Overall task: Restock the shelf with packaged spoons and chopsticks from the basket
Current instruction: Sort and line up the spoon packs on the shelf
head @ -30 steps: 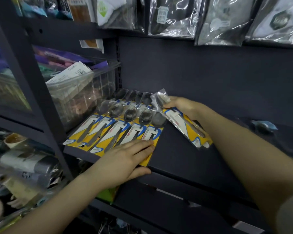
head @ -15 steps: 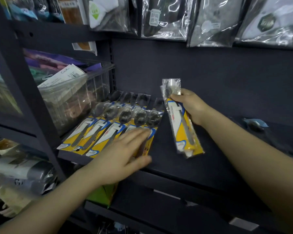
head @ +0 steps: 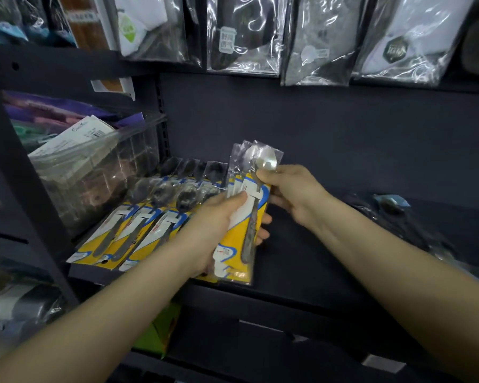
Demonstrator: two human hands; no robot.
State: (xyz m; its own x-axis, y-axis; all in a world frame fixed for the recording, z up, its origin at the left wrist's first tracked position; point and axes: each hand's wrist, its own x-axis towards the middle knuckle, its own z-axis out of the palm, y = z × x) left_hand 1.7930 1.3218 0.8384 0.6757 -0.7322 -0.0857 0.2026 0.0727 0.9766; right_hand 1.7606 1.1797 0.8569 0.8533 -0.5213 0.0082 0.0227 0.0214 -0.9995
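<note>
Both hands now hold the small stack of packaged spoons (head: 242,217), lifted clear of the shelf (head: 302,261) and standing nearly upright at the middle of view. A second ago the right hand (head: 293,193) held it alone, low over the boards, while the left hand (head: 213,230) lay flat on the row of spoon packs (head: 138,225). The left hand has left that row and wraps its grip round the stack's lower half, thumb across the front; the right pinches the top at the spoon bowls. The row lies at nine o'clock from the stack, apparently straightened. My guess is the stack is being squared up or split before it is laid to the right of the row. No basket shows.
</note>
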